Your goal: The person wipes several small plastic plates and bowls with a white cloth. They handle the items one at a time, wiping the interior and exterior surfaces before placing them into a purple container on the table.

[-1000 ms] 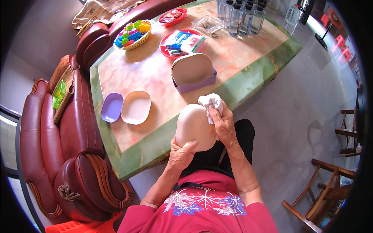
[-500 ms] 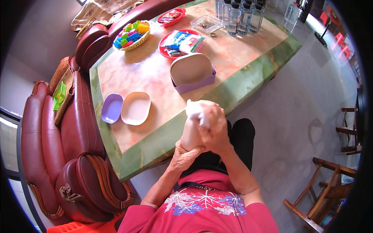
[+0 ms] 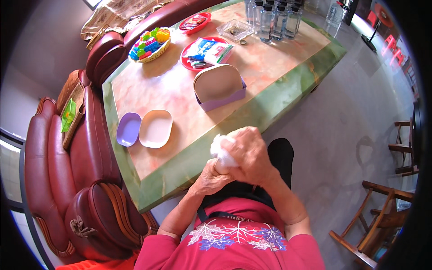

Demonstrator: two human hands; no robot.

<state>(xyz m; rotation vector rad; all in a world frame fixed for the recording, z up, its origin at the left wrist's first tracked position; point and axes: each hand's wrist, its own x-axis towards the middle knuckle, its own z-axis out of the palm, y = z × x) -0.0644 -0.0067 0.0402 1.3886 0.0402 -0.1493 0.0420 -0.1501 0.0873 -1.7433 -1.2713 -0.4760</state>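
Observation:
Just past the near table edge, my right hand (image 3: pixel 248 152) presses a crumpled white cloth (image 3: pixel 221 148) against a pale beige dish (image 3: pixel 221 168). Its fingers are closed over the cloth. My left hand (image 3: pixel 212 177) grips the dish from below, fingers wrapped round it. Most of the dish is hidden behind my hands and the cloth. A purple holder (image 3: pixel 221 100) with upright beige dishes (image 3: pixel 218 84) stands on the table beyond my hands. To the left, a small purple dish (image 3: pixel 129 129) lies beside a larger cream dish (image 3: pixel 155 128).
On the marble-look table (image 3: pixel 252 110) are a basket of toy blocks (image 3: pixel 155 50), red plates with packets (image 3: pixel 209 54), a glass ashtray (image 3: pixel 235 30) and several bottles (image 3: pixel 280 22). A dark red sofa (image 3: pixel 83 148) borders the left; a wooden chair (image 3: pixel 375 225) stands right.
My right hand and the cloth have moved down along the dish toward my left hand. Less of the dish shows now, and it is held a little lower.

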